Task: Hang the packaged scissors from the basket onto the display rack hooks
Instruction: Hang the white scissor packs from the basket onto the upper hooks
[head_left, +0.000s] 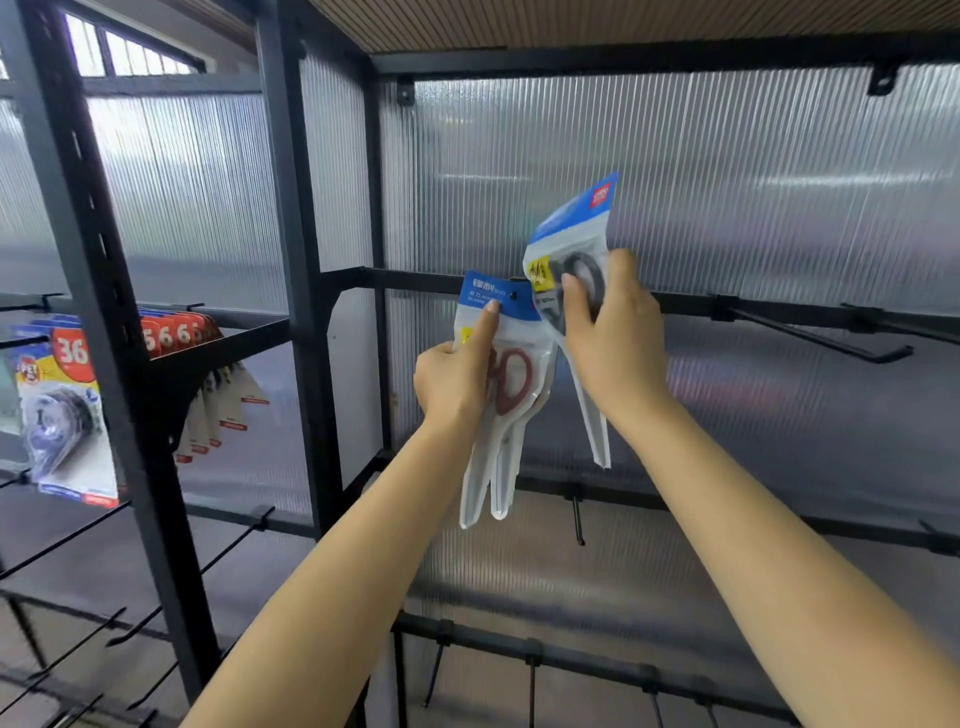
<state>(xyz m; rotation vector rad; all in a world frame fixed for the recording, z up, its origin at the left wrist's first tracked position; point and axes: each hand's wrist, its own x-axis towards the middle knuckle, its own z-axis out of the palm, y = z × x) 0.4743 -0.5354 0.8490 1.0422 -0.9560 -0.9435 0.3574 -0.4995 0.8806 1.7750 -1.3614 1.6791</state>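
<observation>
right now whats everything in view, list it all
red-handled scissors packs: at least two, white with blue header, centre, on a hook
black-handled scissors pack: one, blue header, tilted, right of those
empty hooks: several, black, right and lower rails
rack frame: black, ribbed clear panels behind
tape packs: a few, blue and red, far left
red-topped packs: a row, left shelf
left hand: holds red-handled packs
right hand: grips black-handled pack

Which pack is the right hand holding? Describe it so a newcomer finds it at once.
Start at the black crossbar running across the ribbed translucent back panel. Near its middle two hands hold scissors packs with blue headers. The right hand grips the black-handled scissors pack, tilted and raised above the bar, while its neighbour, the red-handled scissors pack, hangs lower under the left hand.
</observation>
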